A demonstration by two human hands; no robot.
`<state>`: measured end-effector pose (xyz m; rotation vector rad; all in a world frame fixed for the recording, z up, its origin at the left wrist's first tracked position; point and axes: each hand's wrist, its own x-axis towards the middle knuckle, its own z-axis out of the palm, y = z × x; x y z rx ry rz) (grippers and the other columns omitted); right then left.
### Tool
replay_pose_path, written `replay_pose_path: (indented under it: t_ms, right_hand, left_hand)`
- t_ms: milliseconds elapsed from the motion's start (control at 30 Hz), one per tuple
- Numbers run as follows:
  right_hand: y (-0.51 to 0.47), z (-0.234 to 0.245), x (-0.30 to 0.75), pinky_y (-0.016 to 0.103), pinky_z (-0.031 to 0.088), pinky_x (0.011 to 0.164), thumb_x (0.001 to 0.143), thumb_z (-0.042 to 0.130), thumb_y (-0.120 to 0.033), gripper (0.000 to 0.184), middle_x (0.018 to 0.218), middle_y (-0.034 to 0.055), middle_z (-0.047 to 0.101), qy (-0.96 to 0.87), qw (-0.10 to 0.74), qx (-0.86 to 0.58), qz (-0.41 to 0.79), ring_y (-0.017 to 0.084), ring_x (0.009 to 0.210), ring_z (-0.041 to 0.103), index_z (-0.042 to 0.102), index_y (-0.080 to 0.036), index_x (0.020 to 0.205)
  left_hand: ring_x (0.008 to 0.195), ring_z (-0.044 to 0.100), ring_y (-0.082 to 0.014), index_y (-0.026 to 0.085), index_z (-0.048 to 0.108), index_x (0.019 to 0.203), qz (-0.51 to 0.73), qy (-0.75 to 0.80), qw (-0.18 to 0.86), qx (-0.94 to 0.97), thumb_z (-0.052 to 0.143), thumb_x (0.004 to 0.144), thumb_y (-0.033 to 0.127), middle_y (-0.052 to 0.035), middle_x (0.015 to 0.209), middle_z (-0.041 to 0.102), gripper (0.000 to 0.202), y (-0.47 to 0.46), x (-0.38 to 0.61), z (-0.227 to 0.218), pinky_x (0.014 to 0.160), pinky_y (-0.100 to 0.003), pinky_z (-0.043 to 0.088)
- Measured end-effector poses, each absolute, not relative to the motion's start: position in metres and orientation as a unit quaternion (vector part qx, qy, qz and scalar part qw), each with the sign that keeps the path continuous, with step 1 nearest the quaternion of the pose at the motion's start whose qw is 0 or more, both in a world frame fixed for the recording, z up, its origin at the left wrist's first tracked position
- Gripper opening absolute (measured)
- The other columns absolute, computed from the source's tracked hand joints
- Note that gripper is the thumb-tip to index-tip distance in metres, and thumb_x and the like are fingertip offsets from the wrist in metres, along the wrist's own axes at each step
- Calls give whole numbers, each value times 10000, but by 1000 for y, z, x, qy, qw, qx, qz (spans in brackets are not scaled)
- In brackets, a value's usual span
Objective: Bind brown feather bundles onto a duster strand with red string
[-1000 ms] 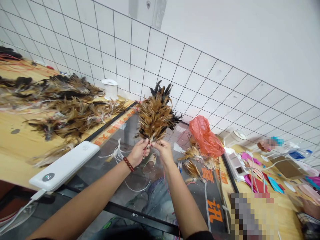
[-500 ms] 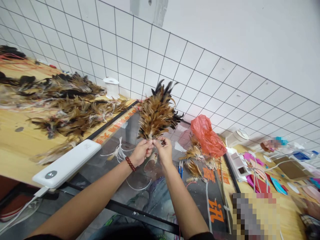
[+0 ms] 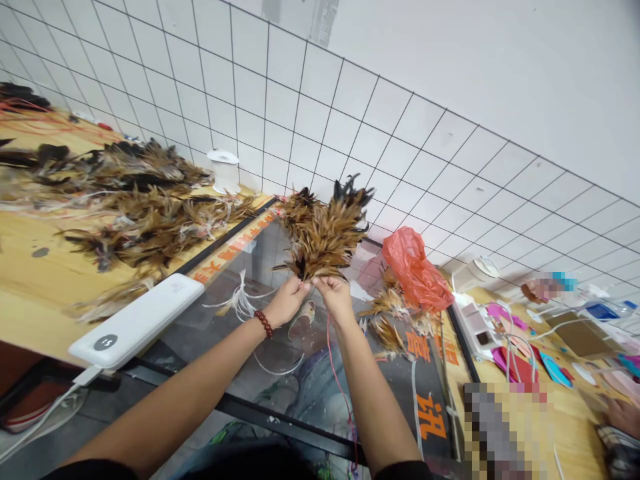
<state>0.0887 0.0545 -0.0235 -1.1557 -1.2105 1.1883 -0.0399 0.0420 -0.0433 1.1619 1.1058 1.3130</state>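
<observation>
A bushy bundle of brown feathers point(image 3: 327, 240) with dark tips stands upright above my two hands, tilted a little to the right. My left hand point(image 3: 289, 305), wearing a beaded bracelet point(image 3: 263, 325), pinches its base. Right beside it, my right hand point(image 3: 334, 298) is closed at the same base, thumb and fingers together. A thin red string point(image 3: 336, 373) runs from under the right hand down past the table's front edge. The fingers hide how the string meets the feathers. Small scissors point(image 3: 363, 325) lie partly covered by my right wrist.
White strands point(image 3: 241, 300) lie on the glass tabletop point(image 3: 225, 357). A power bank point(image 3: 137, 320) sits at its left edge, near feather piles point(image 3: 150, 227) and a white spool point(image 3: 225, 172). Rightward are loose feathers point(image 3: 390, 333), a red plastic bag point(image 3: 415, 270) and another person's hand point(image 3: 623, 417). Wire mesh point(image 3: 345, 113) stands behind.
The feather bundle has turned and tipped to the right, showing more feathers behind it. The red string now hangs from my right hand, which has shifted slightly right and covers more of the scissors.
</observation>
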Motion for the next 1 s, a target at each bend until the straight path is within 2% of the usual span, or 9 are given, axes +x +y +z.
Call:
replay_pose_path:
  t_ms: [133, 267, 367, 433, 567, 733, 867, 1000]
  right_hand:
    - [54, -28, 86, 269, 409, 660, 606, 695, -436, 280, 552, -22, 570, -528, 531, -475, 463, 128, 590, 477, 595, -182, 540]
    - [51, -25, 84, 269, 414, 652, 638, 644, -417, 265, 554, -16, 584, -561, 494, -482, 457, 127, 576, 481, 602, -177, 535]
    - [49, -22, 82, 261, 418, 649, 663, 611, -408, 255, 600, -1, 615, -580, 478, -487, 445, 136, 610, 505, 630, -169, 576]
    - [49, -20, 84, 244, 392, 604, 691, 583, -390, 250, 562, -16, 576, -592, 463, -502, 427, 122, 574, 469, 631, -168, 586]
    - [49, -13, 99, 225, 336, 543, 738, 574, -348, 218, 513, -46, 522, -642, 383, -545, 380, 103, 508, 414, 666, -165, 663]
    - [38, 24, 115, 224, 323, 551, 813, 548, -298, 197, 589, -23, 603, -757, 273, -537, 253, 115, 549, 487, 700, -182, 765]
    - [31, 64, 109, 233, 379, 658, 859, 527, -237, 181, 795, 23, 696, -839, 222, -479, 133, 144, 724, 591, 704, -204, 845]
    - [39, 89, 94, 241, 383, 704, 918, 480, -275, 221, 920, 41, 668, -880, 168, -443, 7, 162, 858, 596, 696, -236, 945]
  left_hand:
    - [604, 481, -150, 177, 504, 748, 487, 509, 344, 620, 664, 749, 271, -2, 633, 530, 186, 40, -43, -42, 577, -251, 346]
    - [695, 583, -224, 146, 493, 890, 362, 604, 243, 667, 535, 856, 284, -73, 725, 595, 148, 37, -42, -39, 611, -297, 384]
    - [809, 638, -264, 117, 492, 966, 296, 634, 210, 683, 431, 912, 260, -140, 834, 641, 164, 35, -41, -36, 663, -322, 420]
    - [856, 652, -278, 114, 494, 972, 271, 643, 203, 687, 394, 932, 267, -161, 874, 654, 187, 35, -42, -33, 693, -332, 436]
    - [898, 666, -288, 109, 491, 979, 244, 675, 192, 669, 375, 942, 287, -184, 908, 666, 216, 39, -51, -27, 722, -340, 457]
    - [910, 678, -305, 91, 492, 1030, 185, 697, 163, 673, 344, 941, 274, -203, 895, 675, 251, 42, -58, -17, 722, -353, 479]
    - [921, 677, -304, 57, 505, 1064, 122, 697, 102, 700, 333, 902, 135, -209, 908, 662, 249, 39, -54, -7, 750, -364, 495]
    - [861, 673, -295, 49, 528, 1107, 81, 651, 11, 755, 247, 922, 118, -212, 967, 630, 344, 36, -52, 7, 712, -380, 508]
